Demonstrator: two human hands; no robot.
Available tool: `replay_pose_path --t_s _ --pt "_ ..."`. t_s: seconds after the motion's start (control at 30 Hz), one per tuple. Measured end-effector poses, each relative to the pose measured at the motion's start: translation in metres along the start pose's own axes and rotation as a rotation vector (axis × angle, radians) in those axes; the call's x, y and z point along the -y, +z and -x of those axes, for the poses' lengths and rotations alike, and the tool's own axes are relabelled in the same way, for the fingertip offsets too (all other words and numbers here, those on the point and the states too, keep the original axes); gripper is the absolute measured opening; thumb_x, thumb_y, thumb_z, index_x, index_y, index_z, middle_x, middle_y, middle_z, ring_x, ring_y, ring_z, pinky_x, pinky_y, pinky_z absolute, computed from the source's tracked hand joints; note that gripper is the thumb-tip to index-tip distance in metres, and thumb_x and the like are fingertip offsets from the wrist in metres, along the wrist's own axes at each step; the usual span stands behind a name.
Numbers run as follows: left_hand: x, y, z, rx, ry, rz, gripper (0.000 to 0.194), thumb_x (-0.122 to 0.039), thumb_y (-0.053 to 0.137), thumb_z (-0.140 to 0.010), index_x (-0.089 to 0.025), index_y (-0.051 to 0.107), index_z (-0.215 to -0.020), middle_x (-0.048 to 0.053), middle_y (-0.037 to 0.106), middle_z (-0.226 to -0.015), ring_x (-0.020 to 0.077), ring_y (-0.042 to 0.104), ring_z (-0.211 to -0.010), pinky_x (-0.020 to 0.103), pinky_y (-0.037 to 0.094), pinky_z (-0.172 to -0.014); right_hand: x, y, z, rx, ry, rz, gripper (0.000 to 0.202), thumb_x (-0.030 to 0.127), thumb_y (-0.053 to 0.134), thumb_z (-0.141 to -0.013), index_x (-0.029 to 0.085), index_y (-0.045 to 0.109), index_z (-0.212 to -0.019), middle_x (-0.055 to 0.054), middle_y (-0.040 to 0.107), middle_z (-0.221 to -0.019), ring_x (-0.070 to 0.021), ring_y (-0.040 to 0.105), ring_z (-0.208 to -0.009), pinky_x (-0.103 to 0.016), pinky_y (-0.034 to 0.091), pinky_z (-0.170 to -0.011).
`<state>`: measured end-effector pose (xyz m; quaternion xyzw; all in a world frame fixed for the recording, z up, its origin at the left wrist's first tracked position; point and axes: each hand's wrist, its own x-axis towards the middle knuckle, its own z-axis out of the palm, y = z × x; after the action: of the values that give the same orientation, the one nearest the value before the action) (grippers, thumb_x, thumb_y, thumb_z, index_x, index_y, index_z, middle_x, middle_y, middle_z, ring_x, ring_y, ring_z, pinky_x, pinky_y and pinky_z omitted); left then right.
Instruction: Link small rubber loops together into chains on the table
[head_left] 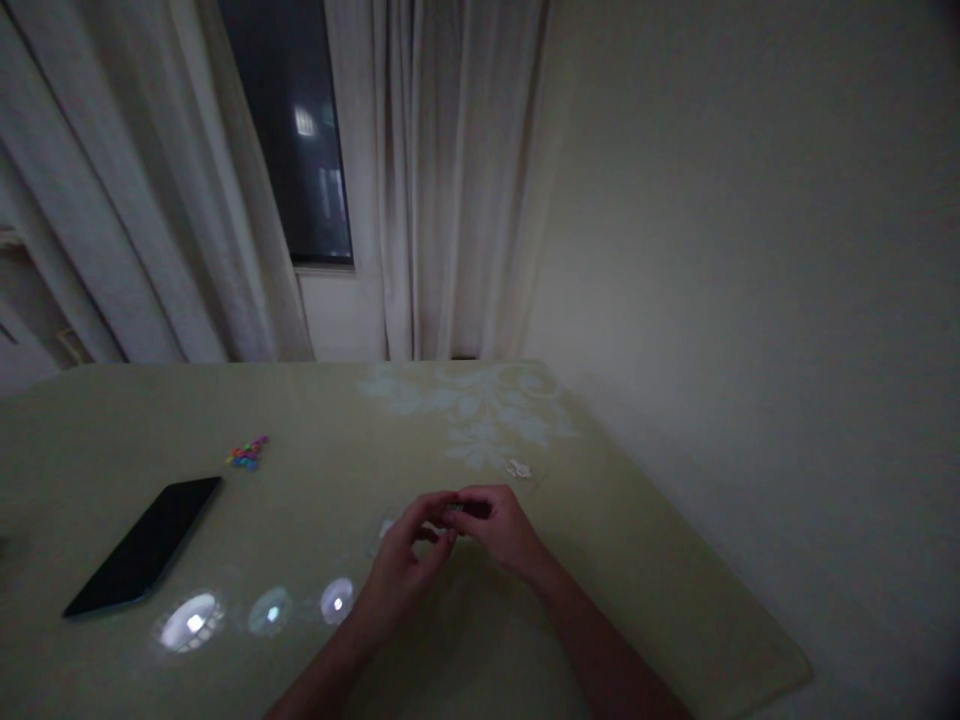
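My left hand [405, 560] and my right hand [501, 525] meet above the table, fingertips together. Both have their fingers curled into a pinch. Between the fingertips there seems to be something small, but the fingers cover it and the light is too dim to tell its kind. Just beyond my right hand lies a small white piece [519, 468] with what looks like a thin cord. To the far left is a little pile of brightly coloured small pieces [247, 454].
A dark flat tablet-like slab [146, 548] lies on the left of the shiny table [645, 600], which carries a pale leaf pattern and lamp reflections. Curtains [457, 180] and a dark window [296, 130] stand behind; a wall [735, 250] runs along the right.
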<state>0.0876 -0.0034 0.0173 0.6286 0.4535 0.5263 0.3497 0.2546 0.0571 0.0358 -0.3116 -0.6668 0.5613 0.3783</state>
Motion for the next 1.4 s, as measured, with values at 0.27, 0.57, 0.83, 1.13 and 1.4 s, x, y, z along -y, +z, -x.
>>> replay_pose_path --t_s 0.27,0.57,0.83,1.13,1.4 --pt "0.000 0.000 -0.002 0.001 -0.038 0.076 0.028 -0.037 0.067 -0.095 -0.025 0.068 -0.121 0.008 0.076 -0.112 0.0237 0.072 -0.100 0.039 0.059 -0.089 -0.004 -0.002 -0.001 -0.026 -0.001 0.087 0.027 0.037 0.078 -0.084 0.017 0.083 -0.102 -0.007 0.080 -0.089 -0.0204 0.072 -0.078 -0.030 0.052 -0.071" --pt "-0.002 0.002 0.000 0.022 -0.007 0.071 0.031 -0.032 0.065 -0.095 -0.024 0.065 -0.125 0.011 0.074 -0.123 0.0249 0.072 -0.106 0.045 0.059 -0.095 -0.005 -0.003 -0.002 -0.015 0.031 0.094 0.025 0.036 0.080 -0.081 0.017 0.084 -0.096 -0.004 0.077 -0.078 -0.0176 0.066 -0.068 -0.028 0.048 -0.067" --pt "0.001 0.004 -0.001 0.008 -0.060 0.137 0.030 -0.038 0.066 -0.095 -0.023 0.067 -0.121 0.011 0.076 -0.120 0.0254 0.074 -0.105 0.044 0.060 -0.093 -0.009 -0.006 -0.002 -0.016 0.018 0.167 0.025 0.038 0.076 -0.086 0.016 0.085 -0.092 -0.002 0.072 -0.070 -0.0148 0.060 -0.062 -0.025 0.042 -0.060" --pt "0.002 0.001 -0.003 -0.014 -0.093 0.170 0.031 -0.046 0.070 -0.093 -0.020 0.072 -0.111 0.011 0.080 -0.109 0.0257 0.076 -0.098 0.040 0.061 -0.087 -0.006 -0.011 -0.002 -0.004 0.072 0.097 0.028 0.039 0.079 -0.081 0.015 0.083 -0.096 -0.005 0.075 -0.074 -0.0164 0.064 -0.064 -0.027 0.048 -0.063" --pt "0.002 -0.001 -0.005 0.020 -0.118 0.155 0.029 -0.045 0.069 -0.092 -0.020 0.073 -0.107 0.010 0.081 -0.102 0.0256 0.077 -0.093 0.039 0.063 -0.084 -0.016 -0.012 -0.004 0.008 0.113 0.044 0.028 0.039 0.080 -0.078 0.017 0.084 -0.095 -0.005 0.076 -0.074 -0.0174 0.066 -0.065 -0.030 0.052 -0.066"
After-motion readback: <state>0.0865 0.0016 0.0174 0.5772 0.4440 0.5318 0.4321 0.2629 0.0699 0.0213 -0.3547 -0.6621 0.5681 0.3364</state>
